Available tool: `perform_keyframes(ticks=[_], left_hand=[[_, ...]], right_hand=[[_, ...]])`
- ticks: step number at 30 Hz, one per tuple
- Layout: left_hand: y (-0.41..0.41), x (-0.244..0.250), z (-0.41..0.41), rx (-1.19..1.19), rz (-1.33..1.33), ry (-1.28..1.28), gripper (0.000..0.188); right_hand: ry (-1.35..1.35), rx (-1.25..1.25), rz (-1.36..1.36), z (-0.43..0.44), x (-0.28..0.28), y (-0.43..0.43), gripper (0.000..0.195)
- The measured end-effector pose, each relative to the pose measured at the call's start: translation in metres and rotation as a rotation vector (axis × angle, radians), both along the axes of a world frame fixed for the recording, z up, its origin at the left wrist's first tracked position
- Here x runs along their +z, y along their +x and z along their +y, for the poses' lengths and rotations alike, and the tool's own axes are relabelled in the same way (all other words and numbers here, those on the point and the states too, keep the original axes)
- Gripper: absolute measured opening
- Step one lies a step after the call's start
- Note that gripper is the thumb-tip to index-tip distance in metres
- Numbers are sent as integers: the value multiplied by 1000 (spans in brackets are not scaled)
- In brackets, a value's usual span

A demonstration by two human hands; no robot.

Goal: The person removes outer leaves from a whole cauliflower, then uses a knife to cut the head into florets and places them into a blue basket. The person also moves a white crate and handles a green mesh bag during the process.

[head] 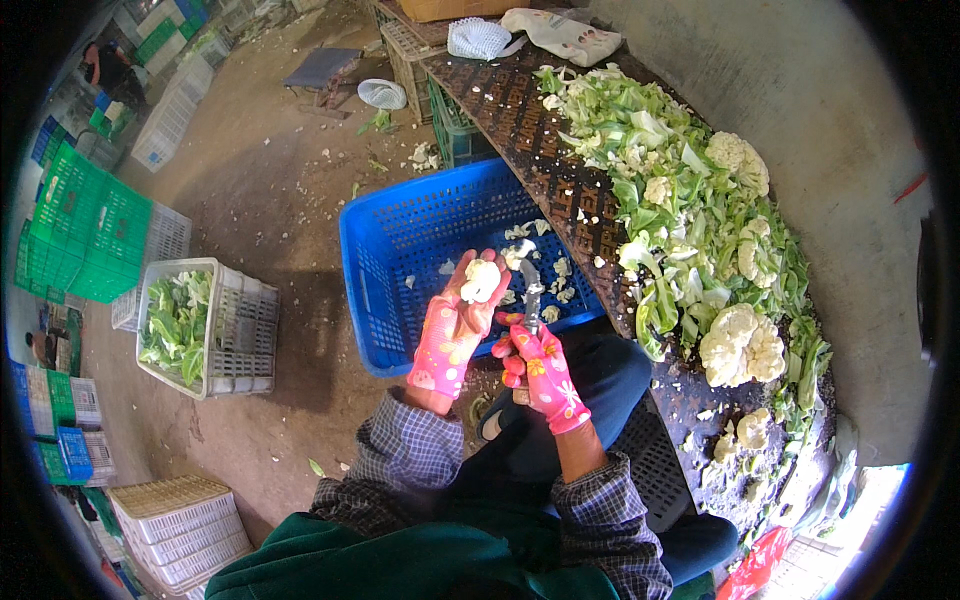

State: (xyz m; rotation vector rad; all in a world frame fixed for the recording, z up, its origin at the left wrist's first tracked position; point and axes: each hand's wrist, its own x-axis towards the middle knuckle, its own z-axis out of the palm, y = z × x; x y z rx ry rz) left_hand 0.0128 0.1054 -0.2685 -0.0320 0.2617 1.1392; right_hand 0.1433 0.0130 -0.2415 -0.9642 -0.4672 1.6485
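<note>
My left hand (pixel 456 330), in a pink patterned glove, holds a white cauliflower floret (pixel 481 280) in its palm and fingers. Gripped by its handle in my right hand (pixel 541 367), gloved alike, is a knife with a curved blade (pixel 532 296). Another cauliflower piece (pixel 517 253) is at the blade's tip; whether it is stuck there I cannot tell. Both hands are over the near side of a blue plastic basket (pixel 375 330), where several small florets (pixel 561 281) lie. To the right, cauliflower heads (pixel 742 345) and cut leaves (pixel 675 225) cover much of a dark board table.
The board's edge (pixel 525 180) overhangs the basket. A white crate of leaves (pixel 244 330), stacked green crates (pixel 97 225) and stacked pale crates (pixel 184 532) stand left. A low stool (pixel 319 71) is farther off. A person (pixel 112 71) is at the upper left.
</note>
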Motion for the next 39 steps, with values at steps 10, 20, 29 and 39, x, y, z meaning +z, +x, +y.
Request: perform_keyframes(ticks=[10,20,29,39], left_hand=[[13,23,-7,-63,337,317,45],[10,30,-4,-161,340,287,54],[9,13,9,120,1334,167,60],[81,29,-38,-113,923,472,37]], right_hand=[[223,-296,-638,33,11,-7,31],[-38,-294,-145,51,20,28,22],[190,-653,-469,-43,27,91,38],[-528,-1196,-1301,-259,-57,263,40]])
